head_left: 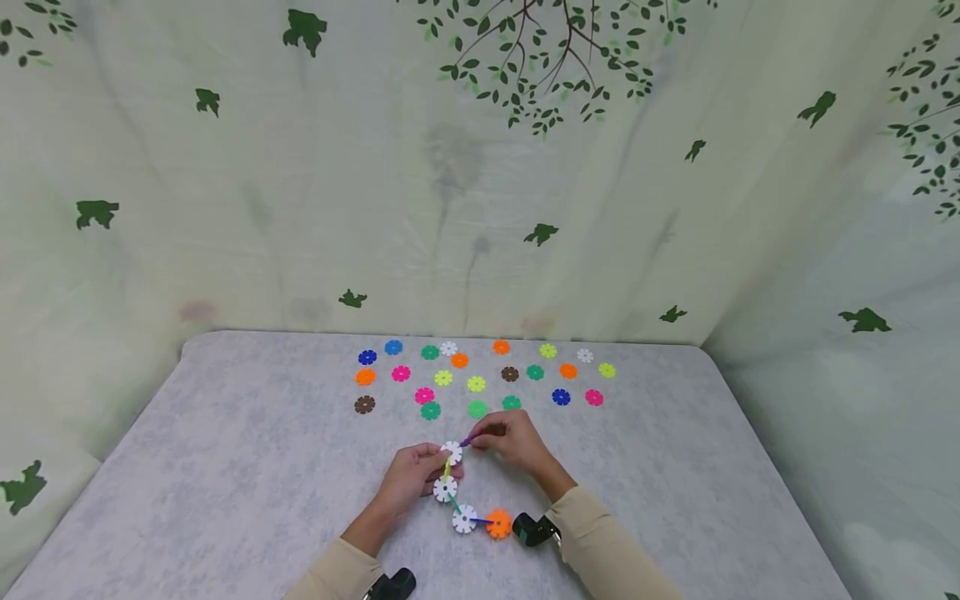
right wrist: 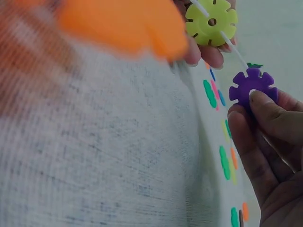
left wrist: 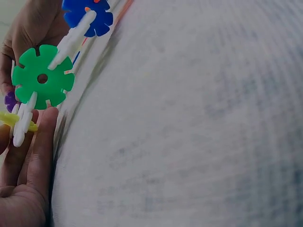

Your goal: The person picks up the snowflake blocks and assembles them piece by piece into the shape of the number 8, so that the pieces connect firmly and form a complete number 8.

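Observation:
My left hand [head_left: 408,475] holds a chain of slotted plastic discs near its upper end, around a white disc [head_left: 452,452] and a yellow disc [right wrist: 218,29]. Between thumb and fingers, my right hand [head_left: 516,440] pinches a purple disc [right wrist: 253,86], whose edge meets that white disc; how deep the slots engage cannot be told. Down the chain come another white disc [head_left: 445,489], a green disc [left wrist: 31,71], a third white disc [head_left: 463,519], a blue disc [left wrist: 100,22] and an orange disc [head_left: 498,524] at the lower end.
Loose discs in several colours lie scattered toward the table's back edge, among them a brown disc [head_left: 364,404], a pink disc [head_left: 594,397] and a green disc [head_left: 477,409] close to the right hand. A patterned curtain [head_left: 375,183] hangs behind the grey table [head_left: 225,467].

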